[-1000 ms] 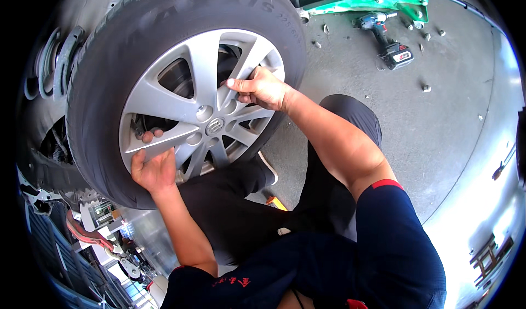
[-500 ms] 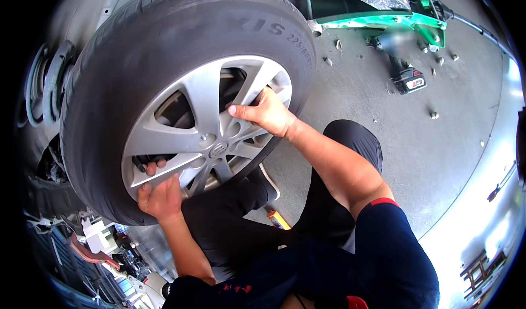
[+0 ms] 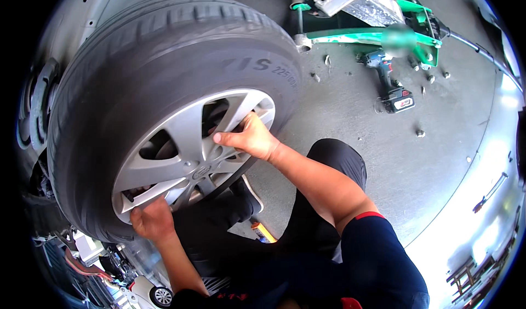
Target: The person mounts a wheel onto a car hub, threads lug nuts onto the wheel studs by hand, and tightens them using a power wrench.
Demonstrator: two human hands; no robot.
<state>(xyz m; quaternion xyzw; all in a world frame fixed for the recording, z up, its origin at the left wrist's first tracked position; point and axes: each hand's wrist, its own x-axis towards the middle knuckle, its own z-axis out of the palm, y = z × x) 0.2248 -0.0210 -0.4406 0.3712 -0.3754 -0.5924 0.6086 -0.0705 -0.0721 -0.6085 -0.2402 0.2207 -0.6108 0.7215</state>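
A car wheel (image 3: 175,128) with a silver alloy rim and black tire fills the left side of the head view, tilted toward me. My right hand (image 3: 249,136) is closed round a spoke at the rim's upper right, thumb in front and fingers reaching behind it. Low on the rim's left, my left hand (image 3: 155,220) grips another spoke, its fingers partly hidden in the gap behind. Through the openings between spokes, dark parts show. Whether the wheel touches the hub behind it is hidden.
Right of the wheel lies a cordless impact wrench (image 3: 388,81) on the grey floor, with several lug nuts (image 3: 421,133) scattered around. A green floor jack (image 3: 350,36) stands beyond. A yellow-orange tool (image 3: 264,233) lies by my leg. The car's body (image 3: 60,40) borders the left.
The wheel's tread has come more into view as its top tilts and the whole wheel sits lower in the picture. Both hands have stayed on their spokes and moved with it.
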